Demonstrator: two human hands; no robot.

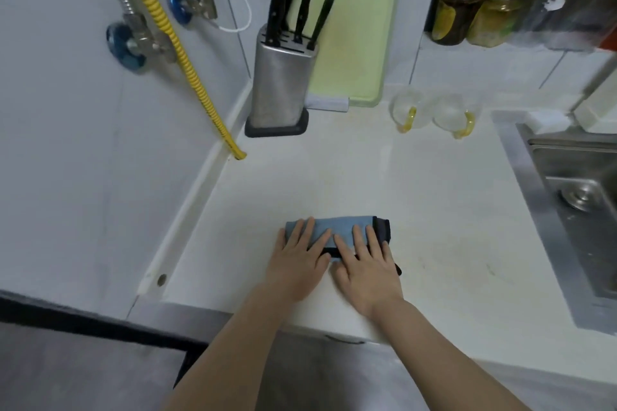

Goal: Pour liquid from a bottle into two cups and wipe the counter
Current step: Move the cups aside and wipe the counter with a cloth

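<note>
1. A blue cloth [337, 232] with a dark edge is being pressed flat on the white bench [417, 197], near the front edge and about in the middle.
2. The cloth is folded into a long, soft strip, and its dark end is sticking out on the right.
3. The left hand [297, 257] is being laid flat on the left part of the cloth, with straight, spread fingers.
4. The right hand [365, 260] is being laid flat on the right part, fingers straight too; the two hands are lying just beside each other, and nothing is being gripped.
5. Two clear glass cups [434, 113] with yellow handles are being kept side by side at the back of the bench, well apart from the cloth. They look blurry, so what is inside cannot be told.
6. A shiny metal knife block [280, 83] with black handles is standing at the back left, in front of a pale green cutting board [357, 37] leaning on the wall.
7. A bumpy yellow hose [187, 53] is running down the left wall to the bench.
8. A steel sink [574, 197] is closing off the right side.
9. Smooth bare bench is lying open between the cloth and the cups, and to the right of the hands.
</note>
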